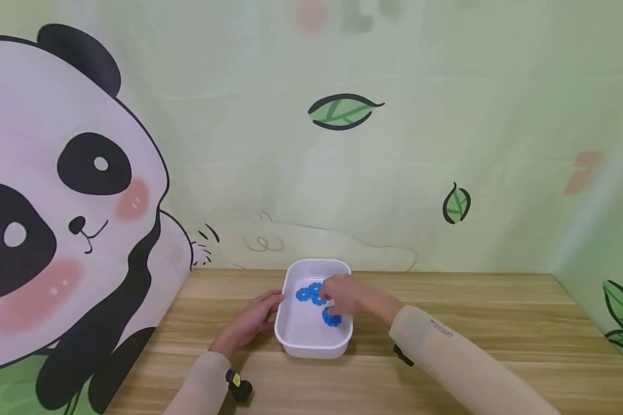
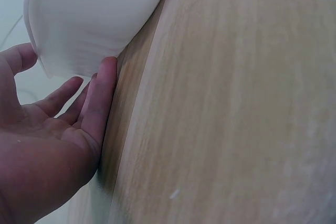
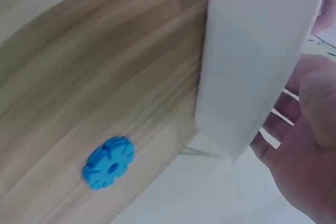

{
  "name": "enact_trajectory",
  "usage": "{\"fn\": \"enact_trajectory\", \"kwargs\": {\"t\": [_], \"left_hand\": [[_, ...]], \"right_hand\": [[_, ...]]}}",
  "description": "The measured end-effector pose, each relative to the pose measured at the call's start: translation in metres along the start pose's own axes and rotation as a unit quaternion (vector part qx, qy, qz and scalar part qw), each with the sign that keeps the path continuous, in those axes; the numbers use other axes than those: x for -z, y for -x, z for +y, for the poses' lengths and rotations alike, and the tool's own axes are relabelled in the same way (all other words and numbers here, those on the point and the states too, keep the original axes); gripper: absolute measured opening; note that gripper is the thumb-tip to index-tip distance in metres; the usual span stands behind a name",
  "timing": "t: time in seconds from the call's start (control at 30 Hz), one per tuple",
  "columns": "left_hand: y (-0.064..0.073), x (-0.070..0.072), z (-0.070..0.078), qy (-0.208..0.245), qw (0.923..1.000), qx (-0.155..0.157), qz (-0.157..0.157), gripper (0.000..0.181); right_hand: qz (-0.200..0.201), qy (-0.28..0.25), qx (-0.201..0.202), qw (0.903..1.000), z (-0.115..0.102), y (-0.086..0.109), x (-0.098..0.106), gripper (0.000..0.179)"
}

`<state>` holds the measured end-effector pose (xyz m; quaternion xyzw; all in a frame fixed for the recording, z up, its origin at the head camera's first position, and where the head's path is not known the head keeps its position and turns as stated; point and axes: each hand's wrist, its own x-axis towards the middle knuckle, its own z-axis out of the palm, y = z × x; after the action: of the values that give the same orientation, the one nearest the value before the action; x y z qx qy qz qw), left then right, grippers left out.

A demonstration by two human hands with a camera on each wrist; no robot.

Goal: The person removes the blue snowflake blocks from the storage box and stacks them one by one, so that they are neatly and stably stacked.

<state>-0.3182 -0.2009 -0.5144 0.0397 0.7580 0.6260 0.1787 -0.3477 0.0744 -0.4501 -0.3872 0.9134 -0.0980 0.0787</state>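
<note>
A white rectangular tub (image 1: pixel 313 350) stands on the table with several blue notched plastic discs (image 1: pixel 303 294) lying inside. My left hand (image 1: pixel 253 318) rests against its left side. In the left wrist view, the thumb touches the tub's rim and the fairly straight fingers (image 2: pixel 100 98) lie low along its wall. Reaching over the right rim, my right hand (image 1: pixel 345 291) has its fingers down among the discs, close to one blue disc (image 1: pixel 331 318). The tub wall hides those fingertips in the right wrist view, so whether they pinch a disc is unclear.
Outside the tub, a single blue disc (image 3: pixel 109 163) lies on the wooden table (image 3: pixel 105 77), on the tub's right; my right arm covers it in the head view. Behind the table hangs a green backdrop (image 1: pixel 270 173) with a panda and leaves.
</note>
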Motion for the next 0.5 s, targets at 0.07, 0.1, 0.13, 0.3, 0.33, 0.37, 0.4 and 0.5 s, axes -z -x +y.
{"fn": "enact_trajectory", "kwargs": {"t": [0.07,0.1,0.13,0.3,0.33,0.37,0.4,0.5], "left_hand": [[0.0,0.0,-0.001,-0.003,1.0,-0.001,-0.002,0.063],[0.0,0.001,-0.001,-0.004,1.0,-0.002,-0.003,0.063],[0.0,0.001,-0.001,-0.003,1.0,-0.001,-0.004,0.063],[-0.001,0.001,-0.002,-0.001,1.0,-0.002,-0.003,0.061],[-0.001,0.002,-0.002,-0.001,1.0,-0.002,-0.004,0.062],[-0.001,0.002,-0.002,-0.002,1.0,-0.002,-0.004,0.062],[-0.001,0.001,-0.002,-0.001,1.0,-0.002,-0.004,0.062],[-0.001,0.001,-0.001,-0.001,1.0,-0.006,-0.005,0.062]], "right_hand": [[-0.002,0.035,-0.005,0.9994,0.001,0.0,-0.001,0.025],[-0.003,0.046,-0.007,0.9989,0.003,0.0,-0.002,0.026],[-0.002,0.052,-0.007,0.9986,0.004,0.0,-0.004,0.028],[0.01,0.042,-0.011,0.999,0.011,-0.001,-0.012,0.032],[0.011,0.038,-0.013,0.9991,0.011,-0.001,-0.013,0.032],[0.01,0.034,-0.015,0.9993,0.011,-0.001,-0.013,0.033],[0.011,0.029,-0.017,0.9994,0.011,-0.001,-0.013,0.033],[0.006,0.028,-0.025,0.9993,0.009,-0.001,-0.012,0.034]]}}
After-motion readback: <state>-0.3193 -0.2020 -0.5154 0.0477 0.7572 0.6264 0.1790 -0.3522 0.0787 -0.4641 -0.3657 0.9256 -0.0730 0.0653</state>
